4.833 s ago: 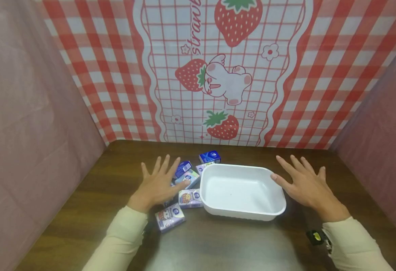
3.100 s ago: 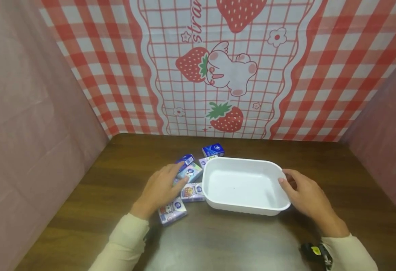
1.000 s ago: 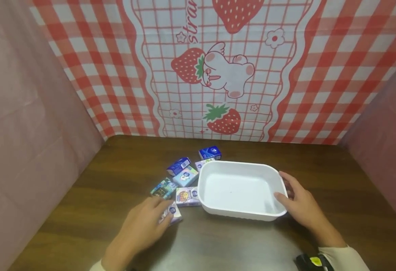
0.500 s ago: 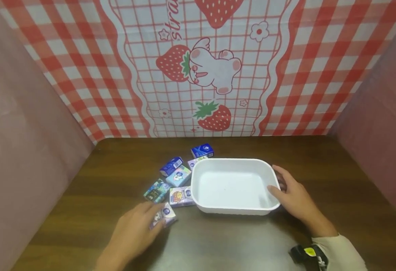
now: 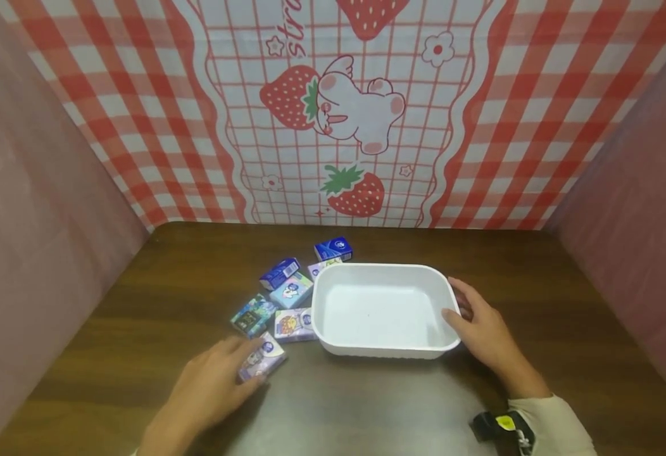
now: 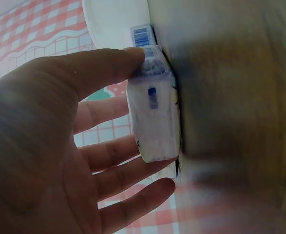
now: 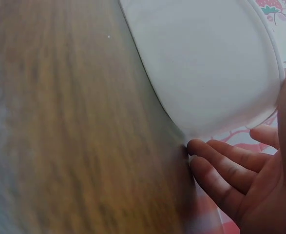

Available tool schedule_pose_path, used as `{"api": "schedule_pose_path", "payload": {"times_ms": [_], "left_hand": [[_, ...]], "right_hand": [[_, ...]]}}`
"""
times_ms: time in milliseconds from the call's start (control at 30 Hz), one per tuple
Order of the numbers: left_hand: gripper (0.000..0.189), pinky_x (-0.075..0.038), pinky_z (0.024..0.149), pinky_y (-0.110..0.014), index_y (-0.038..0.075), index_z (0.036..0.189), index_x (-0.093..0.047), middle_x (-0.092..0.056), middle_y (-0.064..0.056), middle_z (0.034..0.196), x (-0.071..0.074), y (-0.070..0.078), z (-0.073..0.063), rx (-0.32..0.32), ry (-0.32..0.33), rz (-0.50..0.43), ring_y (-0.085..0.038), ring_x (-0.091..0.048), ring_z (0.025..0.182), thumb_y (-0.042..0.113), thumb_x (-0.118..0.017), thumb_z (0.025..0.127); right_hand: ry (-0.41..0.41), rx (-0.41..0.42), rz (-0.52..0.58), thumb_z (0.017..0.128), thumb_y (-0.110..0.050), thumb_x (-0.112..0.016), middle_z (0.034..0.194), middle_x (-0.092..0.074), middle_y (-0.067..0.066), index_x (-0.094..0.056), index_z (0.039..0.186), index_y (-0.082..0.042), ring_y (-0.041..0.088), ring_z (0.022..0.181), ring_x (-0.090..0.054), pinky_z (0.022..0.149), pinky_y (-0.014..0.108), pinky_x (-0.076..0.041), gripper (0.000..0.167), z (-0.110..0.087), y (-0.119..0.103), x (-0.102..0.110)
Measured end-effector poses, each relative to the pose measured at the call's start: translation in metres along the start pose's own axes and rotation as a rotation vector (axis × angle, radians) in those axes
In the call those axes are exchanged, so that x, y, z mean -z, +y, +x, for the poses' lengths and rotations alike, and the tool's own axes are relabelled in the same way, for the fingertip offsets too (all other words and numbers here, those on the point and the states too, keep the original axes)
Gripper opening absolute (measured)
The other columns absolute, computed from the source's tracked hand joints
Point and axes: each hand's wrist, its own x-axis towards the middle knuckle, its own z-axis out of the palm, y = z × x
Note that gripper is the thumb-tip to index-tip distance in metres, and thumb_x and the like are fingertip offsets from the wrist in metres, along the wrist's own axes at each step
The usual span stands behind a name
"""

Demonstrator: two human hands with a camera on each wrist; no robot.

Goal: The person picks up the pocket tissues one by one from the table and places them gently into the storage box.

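Note:
My left hand point(image 5: 210, 383) is at the lower left of the head view, gripping a purple pocket tissue pack point(image 5: 263, 356) by its sides. In the left wrist view the thumb lies on one edge of this wrapped pack point(image 6: 155, 122) and fingers reach its other side. My right hand point(image 5: 485, 329) holds the right end of a white plastic tub point(image 5: 387, 351), thumb over the rim and fingers outside the wall. In the right wrist view the fingertips of that hand point(image 7: 250, 180) sit low by the tub's point(image 7: 206, 63) outer wall. Nothing lies inside the tub.
Left of the tub lie a purple pack point(image 5: 294, 325), a dark floral pack point(image 5: 253, 315), a light blue pack point(image 5: 291, 290) and two dark blue packs, one nearer point(image 5: 279, 273), one farther point(image 5: 333, 249). Another pack point(image 5: 323, 267) is partly behind the tub. A checked cloth point(image 5: 356, 126) hangs behind the wooden table point(image 5: 139, 304).
Both hands were spread open above the table at first. The right hand came to the tub's right end, and the left drew back to the nearest purple pack and took hold of it.

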Motion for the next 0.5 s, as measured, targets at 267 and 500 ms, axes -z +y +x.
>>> {"api": "schedule_pose_path", "payload": {"times_ms": [267, 500], "left_hand": [[0.068, -0.054, 0.084, -0.054, 0.023, 0.138, -0.061, -0.066, -0.011, 0.123, -0.0016, -0.0013, 0.0018, 0.004, 0.001, -0.01, -0.031, -0.065, 0.108, 0.043, -0.083, 0.077], [0.065, -0.054, 0.084, -0.053, 0.025, 0.137, -0.062, -0.067, -0.009, 0.122, -0.0015, -0.0017, 0.0001, 0.017, -0.017, -0.024, -0.03, -0.065, 0.107, 0.041, -0.083, 0.078]], "right_hand": [[0.006, 0.008, -0.043, 0.1, -0.027, -0.06, 0.15, -0.043, 0.027, -0.029, 0.159, -0.016, 0.049, 0.128, -0.05, 0.091, 0.056, -0.049, 0.067, 0.0016, -0.0037, 0.0028], [-0.023, -0.03, -0.046, 0.1, -0.03, -0.06, 0.151, -0.041, 0.027, -0.028, 0.159, -0.016, 0.049, 0.13, -0.048, 0.093, 0.056, -0.048, 0.068, -0.0002, -0.0043, 0.0008]]}}
